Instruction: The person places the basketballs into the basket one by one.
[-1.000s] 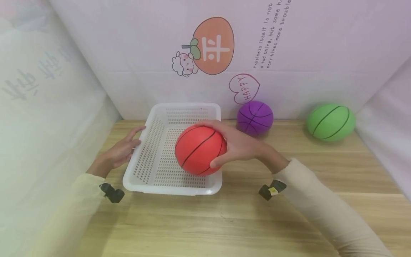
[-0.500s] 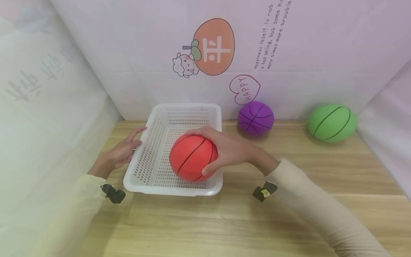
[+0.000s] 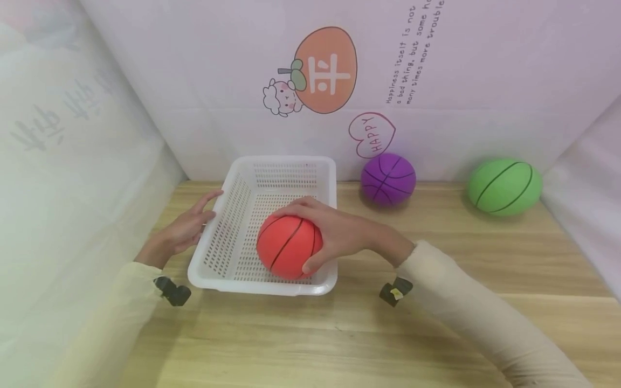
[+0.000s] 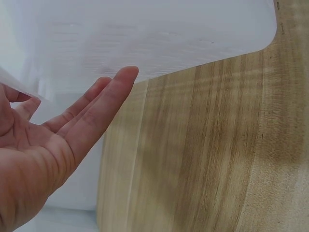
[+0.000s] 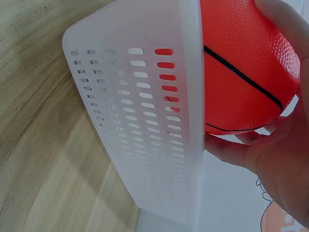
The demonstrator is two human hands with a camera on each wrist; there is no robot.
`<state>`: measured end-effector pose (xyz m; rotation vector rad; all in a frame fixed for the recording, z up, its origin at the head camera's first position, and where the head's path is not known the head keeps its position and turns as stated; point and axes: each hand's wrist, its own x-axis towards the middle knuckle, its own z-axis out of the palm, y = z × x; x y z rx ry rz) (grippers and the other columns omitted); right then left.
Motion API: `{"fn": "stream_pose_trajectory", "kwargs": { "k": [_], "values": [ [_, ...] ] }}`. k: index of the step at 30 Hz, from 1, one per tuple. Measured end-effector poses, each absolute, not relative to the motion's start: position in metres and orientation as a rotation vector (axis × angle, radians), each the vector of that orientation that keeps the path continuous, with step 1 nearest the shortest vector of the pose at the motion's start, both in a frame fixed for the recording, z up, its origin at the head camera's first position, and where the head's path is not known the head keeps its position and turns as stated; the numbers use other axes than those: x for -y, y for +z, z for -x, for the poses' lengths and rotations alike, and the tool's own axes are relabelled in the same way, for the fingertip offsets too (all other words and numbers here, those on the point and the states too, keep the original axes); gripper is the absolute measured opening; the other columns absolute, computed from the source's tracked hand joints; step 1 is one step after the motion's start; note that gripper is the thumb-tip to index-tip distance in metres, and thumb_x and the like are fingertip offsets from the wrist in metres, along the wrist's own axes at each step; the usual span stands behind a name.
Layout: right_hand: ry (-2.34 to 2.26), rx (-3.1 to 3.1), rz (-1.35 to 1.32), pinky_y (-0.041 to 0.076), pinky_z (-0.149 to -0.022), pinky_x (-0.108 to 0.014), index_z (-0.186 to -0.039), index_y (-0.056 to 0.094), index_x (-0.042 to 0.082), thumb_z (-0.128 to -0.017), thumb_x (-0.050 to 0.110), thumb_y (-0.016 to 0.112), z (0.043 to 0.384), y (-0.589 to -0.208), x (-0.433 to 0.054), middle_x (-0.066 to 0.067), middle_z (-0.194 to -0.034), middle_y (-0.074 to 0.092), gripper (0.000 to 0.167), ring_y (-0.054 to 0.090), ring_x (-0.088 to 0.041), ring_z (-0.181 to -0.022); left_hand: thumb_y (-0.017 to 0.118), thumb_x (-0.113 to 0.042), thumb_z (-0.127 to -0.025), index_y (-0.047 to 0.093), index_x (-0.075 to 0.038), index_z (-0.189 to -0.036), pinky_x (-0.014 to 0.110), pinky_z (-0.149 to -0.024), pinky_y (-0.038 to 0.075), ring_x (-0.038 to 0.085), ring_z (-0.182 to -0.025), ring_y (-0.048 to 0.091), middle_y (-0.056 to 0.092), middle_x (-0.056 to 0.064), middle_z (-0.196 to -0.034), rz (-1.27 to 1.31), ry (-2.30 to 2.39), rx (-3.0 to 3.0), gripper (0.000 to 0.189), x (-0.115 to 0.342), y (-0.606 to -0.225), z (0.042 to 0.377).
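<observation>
Two bare hands are at work over a wooden tabletop. Far left, a pale cloth wall carries grey characters too faint to read. The left hand, fingers mostly straight, touches the left side of a white plastic basket with slotted walls. Inside it, toward the near right corner, is a red ball with black lines; whether it touches the bottom cannot be told. Above, the back wall shows a cartoon lamb and an orange fruit bearing a white character. The right hand crosses the basket's right rim, fingers and thumb gripping the red ball. Next, a heart outline reads "HAPPY" sideways, just above a purple ball. Sideways lettering includes "Happiness itself is not" and "many times more trouble". Farthest right, a green ball lies near the corner.
</observation>
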<state>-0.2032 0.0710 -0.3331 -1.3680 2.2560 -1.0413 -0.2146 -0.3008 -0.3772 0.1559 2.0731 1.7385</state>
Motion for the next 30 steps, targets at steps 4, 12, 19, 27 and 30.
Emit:
{"fn": "stream_pose_trajectory", "kwargs": {
  "k": [4, 12, 19, 27, 30],
  "values": [
    [-1.021, -2.266, 1.364, 0.052, -0.09, -0.028, -0.146, 0.043, 0.042, -0.067, 0.041, 0.092, 0.206, -0.335, -0.068, 0.008, -0.143, 0.034, 0.093, 0.04, -0.01, -0.126, 0.027, -0.012, -0.109, 0.003, -0.028, -0.161, 0.057, -0.087, 0.053, 0.05, -0.123, 0.05, 0.031, 0.034, -0.15, -0.15, 1.737, -2.069, 0.06, 0.302, -0.377, 0.215],
    [-0.968, -2.263, 1.35, 0.05, -0.093, -0.03, -0.147, 0.045, 0.039, -0.066, 0.038, 0.092, 0.208, -0.34, -0.066, 0.003, -0.146, 0.032, 0.094, 0.038, -0.014, -0.129, 0.029, -0.011, -0.109, 0.005, -0.028, -0.161, 0.056, -0.087, 0.053, 0.045, -0.12, 0.055, 0.032, 0.033, -0.15, -0.154, 1.748, -2.06, 0.06, 0.302, -0.377, 0.215],
    [-0.944, -2.251, 1.389, 0.049, -0.094, -0.033, -0.146, 0.045, 0.039, -0.065, 0.039, 0.091, 0.21, -0.346, -0.059, 0.003, -0.145, 0.033, 0.093, 0.033, -0.015, -0.132, 0.03, -0.01, -0.108, 0.006, -0.027, -0.161, 0.056, -0.085, 0.054, 0.042, -0.116, 0.058, 0.034, 0.034, -0.148, -0.135, 1.751, -2.064, 0.06, 0.302, -0.377, 0.214],
    [-0.896, -2.244, 1.366, 0.048, -0.094, -0.034, -0.145, 0.046, 0.041, -0.066, 0.039, 0.091, 0.212, -0.356, -0.054, 0.003, -0.146, 0.032, 0.091, 0.032, -0.016, -0.132, 0.029, -0.009, -0.108, 0.005, -0.025, -0.161, 0.054, -0.086, 0.054, 0.041, -0.115, 0.059, 0.035, 0.035, -0.147, -0.137, 1.772, -2.05, 0.061, 0.302, -0.378, 0.216],
    [-0.885, -2.246, 1.364, 0.048, -0.095, -0.034, -0.145, 0.045, 0.041, -0.067, 0.04, 0.091, 0.213, -0.358, -0.052, 0.004, -0.148, 0.031, 0.091, 0.03, -0.015, -0.134, 0.029, -0.009, -0.108, 0.005, -0.025, -0.162, 0.054, -0.087, 0.054, 0.042, -0.116, 0.059, 0.035, 0.035, -0.147, -0.14, 1.778, -2.046, 0.061, 0.303, -0.377, 0.216]
  ]
}}
